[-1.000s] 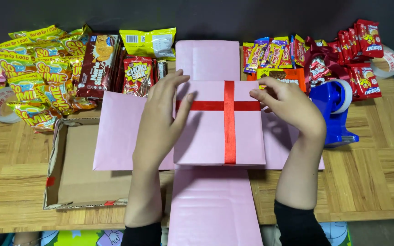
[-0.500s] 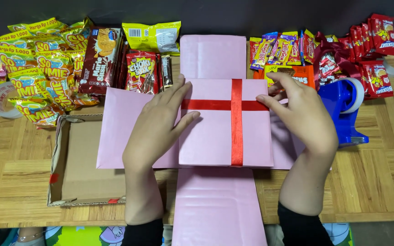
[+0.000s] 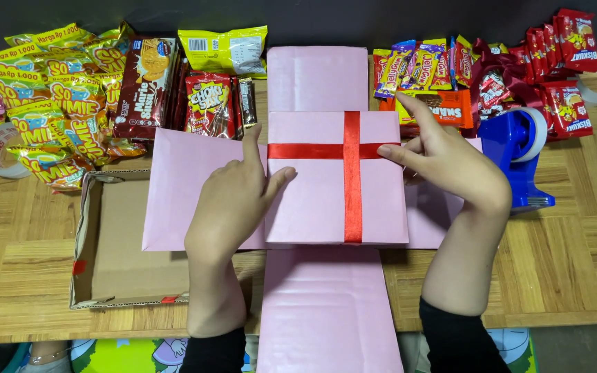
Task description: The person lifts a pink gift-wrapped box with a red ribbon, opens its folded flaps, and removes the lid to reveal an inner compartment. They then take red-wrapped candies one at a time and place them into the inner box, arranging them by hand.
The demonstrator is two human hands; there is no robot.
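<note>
The pink box lid (image 3: 312,200) sits in the middle of the wooden worktop (image 3: 568,262), on the centre of a pink cross-shaped sheet (image 3: 174,186) whose four flaps lie flat around it. A red ribbon (image 3: 352,176) crosses the lid, one band running left to right near the top, the other running top to bottom right of centre.

The left hand (image 3: 233,200) lies flat on the lid's left part, fingers spread, forefinger at the left end of the horizontal band; its grip holds nothing, only presses down. The right hand (image 3: 447,166) is at the lid's right edge, fingertips pinching or pressing the ribbon's right end; whether they close on it I cannot tell.

The step in hand looks like fixing the ribbon ends at the lid's edges. The next move seems to call for keeping the lid steady and the band taut while the end is tucked under.

Against the earlier frames the left thumb has spread away from the forefinger, and the right hand has lifted off the lid top towards its edge.

Around lie an open cardboard tray (image 3: 133,242) at the left, a blue tape dispenser (image 3: 519,159) at the right, and snack packets (image 3: 70,97) along the back.
</note>
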